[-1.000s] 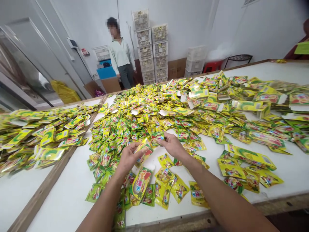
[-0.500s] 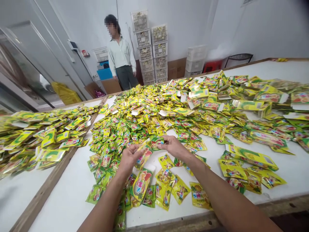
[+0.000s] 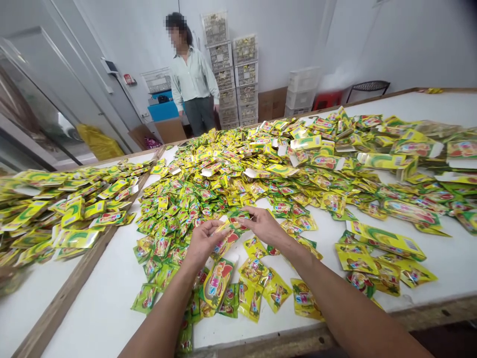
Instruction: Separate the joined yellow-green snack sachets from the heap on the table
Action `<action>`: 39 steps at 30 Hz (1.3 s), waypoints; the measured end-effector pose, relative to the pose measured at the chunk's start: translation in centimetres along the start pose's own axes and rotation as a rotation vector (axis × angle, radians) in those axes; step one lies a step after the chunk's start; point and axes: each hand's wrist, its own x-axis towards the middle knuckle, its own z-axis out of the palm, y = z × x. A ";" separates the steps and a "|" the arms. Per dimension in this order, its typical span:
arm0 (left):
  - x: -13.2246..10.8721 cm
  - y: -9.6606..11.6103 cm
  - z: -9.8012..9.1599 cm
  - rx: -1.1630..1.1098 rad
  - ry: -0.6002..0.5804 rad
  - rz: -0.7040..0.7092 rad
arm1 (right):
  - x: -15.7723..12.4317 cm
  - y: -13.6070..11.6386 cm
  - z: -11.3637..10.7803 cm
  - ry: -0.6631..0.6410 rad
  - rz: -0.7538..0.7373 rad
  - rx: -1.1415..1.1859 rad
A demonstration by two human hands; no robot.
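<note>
My left hand (image 3: 204, 242) is closed round a small yellow-green box (image 3: 226, 242), which tilts up toward the right. Beside it, my right hand (image 3: 261, 224) pinches a green sachet (image 3: 238, 219) at the box's upper end. How far the sachet is inside the box cannot be made out. Just below my hands another printed box (image 3: 217, 283) lies on several sachets. Yellow sachets (image 3: 276, 291) are spread to its right, and a dense heap of green and yellow sachets (image 3: 201, 191) lies beyond my hands.
A wooden strip (image 3: 74, 286) divides the white table (image 3: 238, 340); flat boxes (image 3: 76, 211) are piled left of it. More boxes (image 3: 387, 241) lie at the right. Behind the table stand a person (image 3: 194, 82) and stacked white crates (image 3: 222, 74).
The sachet in my right hand has moved left, against the end of the box. The person behind the table has shifted slightly to the right. Something blurred has appeared at the far left edge.
</note>
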 end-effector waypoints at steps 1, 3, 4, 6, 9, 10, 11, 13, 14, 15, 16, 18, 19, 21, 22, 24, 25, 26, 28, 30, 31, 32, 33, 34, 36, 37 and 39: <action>0.0 0.1 0.0 -0.010 -0.001 -0.004 | 0.0 0.0 0.0 -0.005 -0.007 0.006; -0.1 0.2 -0.1 -0.037 0.011 -0.014 | 0.0 0.1 -0.1 -0.037 -0.029 0.007; -0.2 0.2 -0.1 -0.050 0.023 -0.020 | 0.1 0.2 -0.1 -0.048 -0.036 0.000; -0.2 0.2 -0.1 -0.067 0.042 -0.027 | 0.1 0.3 -0.1 -0.047 -0.054 -0.024; -0.3 0.2 -0.3 -0.051 0.036 -0.025 | 0.2 0.4 0.1 -0.047 -0.110 -0.099; -0.3 0.1 -0.3 -0.040 0.028 -0.022 | 0.2 0.4 0.1 -0.055 -0.130 -0.127; -0.3 0.1 -0.4 -0.027 0.017 -0.020 | 0.2 0.3 0.2 -0.068 -0.146 -0.149; -0.3 0.1 -0.4 -0.002 -0.022 -0.027 | 0.1 0.3 0.2 -0.101 -0.155 -0.165; -0.3 0.1 -0.5 0.000 -0.046 -0.036 | 0.0 0.2 0.2 -0.122 -0.150 -0.155; -0.3 0.2 -0.5 -0.006 -0.066 -0.046 | 0.0 0.1 0.2 -0.141 -0.139 -0.136; -0.2 0.2 -0.4 -0.022 -0.079 -0.058 | -0.1 0.0 0.1 -0.148 -0.125 -0.110; -0.2 0.4 -0.3 -0.076 -0.090 -0.084 | -0.2 -0.3 0.1 -0.120 -0.084 -0.049; -0.2 0.5 -0.3 -0.101 -0.090 -0.093 | -0.2 -0.4 0.0 -0.095 -0.061 -0.025; -0.3 0.7 -0.1 -0.132 -0.096 -0.105 | -0.2 -0.6 0.0 -0.056 -0.036 -0.002; -0.4 0.8 -0.1 -0.140 -0.097 -0.106 | -0.2 -0.6 -0.1 -0.052 -0.038 -0.006; -0.5 0.8 0.0 -0.142 -0.086 -0.101 | -0.1 -0.5 -0.2 -0.080 -0.071 -0.034; -0.6 0.8 0.0 -0.140 -0.079 -0.100 | -0.1 -0.5 -0.2 -0.097 -0.094 -0.051; -0.7 0.7 0.0 -0.137 -0.069 -0.096 | -0.1 -0.5 -0.1 -0.111 -0.116 -0.071; -0.7 0.5 -0.1 -0.116 -0.053 -0.081 | -0.1 -0.6 0.1 -0.130 -0.169 -0.125; -0.6 0.3 -0.1 -0.080 -0.051 -0.065 | -0.2 -0.8 0.5 -0.120 -0.215 -0.187; -0.6 0.3 -0.2 -0.065 -0.064 -0.067 | -0.3 -0.9 0.7 -0.102 -0.219 -0.208; -0.5 0.3 -0.2 -0.057 -0.088 -0.079 | -0.3 -0.9 0.9 -0.080 -0.203 -0.211; -0.5 0.3 -0.2 -0.060 -0.115 -0.099 | -0.3 -0.9 0.9 -0.057 -0.166 -0.186; -0.4 0.3 -0.2 -0.074 -0.133 -0.118 | -0.3 -0.8 0.9 -0.037 -0.116 -0.129; -0.4 0.6 -0.2 -0.119 -0.126 -0.141 | -0.2 -0.5 0.7 -0.017 -0.022 0.052; -0.4 0.7 -0.1 -0.139 -0.104 -0.143 | -0.2 -0.3 0.6 -0.015 0.006 0.144; -0.4 0.8 -0.1 -0.160 -0.071 -0.139 | -0.1 -0.2 0.5 -0.027 0.026 0.250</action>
